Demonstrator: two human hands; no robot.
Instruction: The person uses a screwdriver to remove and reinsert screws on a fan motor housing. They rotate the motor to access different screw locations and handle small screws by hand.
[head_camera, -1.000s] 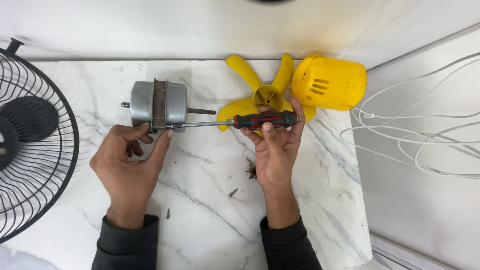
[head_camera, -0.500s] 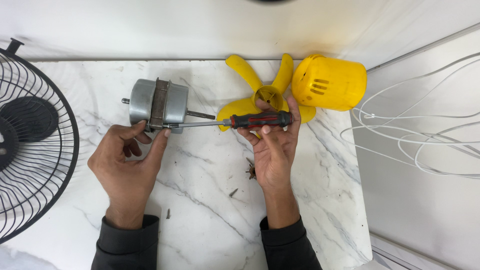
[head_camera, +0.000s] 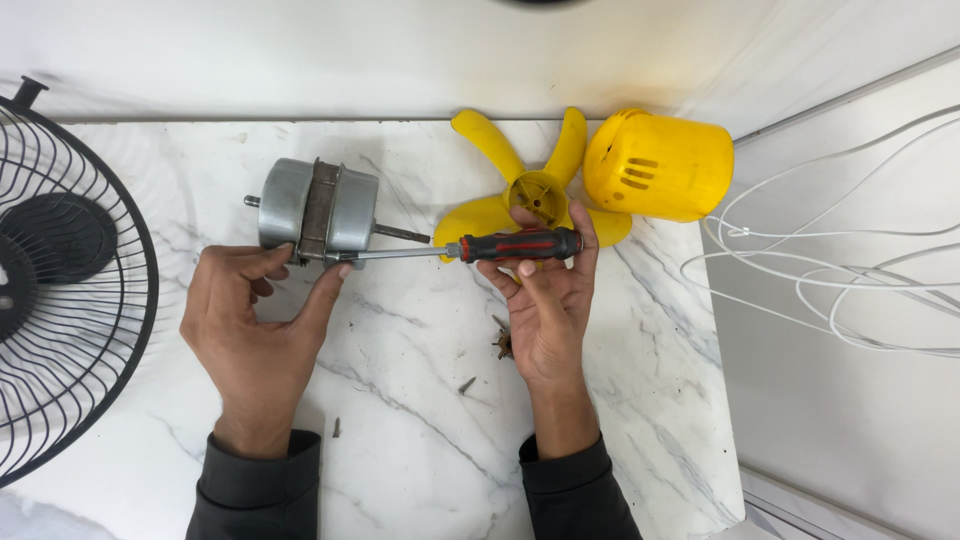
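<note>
A grey metal fan motor (head_camera: 318, 207) lies on its side on the white marble table (head_camera: 420, 400), its shaft pointing right. My left hand (head_camera: 255, 325) rests below it, thumb and forefinger pinching at its lower edge. My right hand (head_camera: 545, 300) holds a screwdriver (head_camera: 470, 248) with a red and black handle, level, its tip at the motor's lower flange by my left fingertips. A yellow fan blade (head_camera: 535, 190) lies just behind the handle.
A yellow plastic motor cover (head_camera: 660, 165) lies at the back right. A black wire fan guard (head_camera: 70, 270) fills the left edge. White cable (head_camera: 830, 270) loops over the lower surface to the right. Small screws and bits (head_camera: 500, 345) lie near my right wrist.
My right hand has turned the screwdriver handle slightly, fingers shifting on it. My left fingers have adjusted at the motor's edge. The motor stays in place.
</note>
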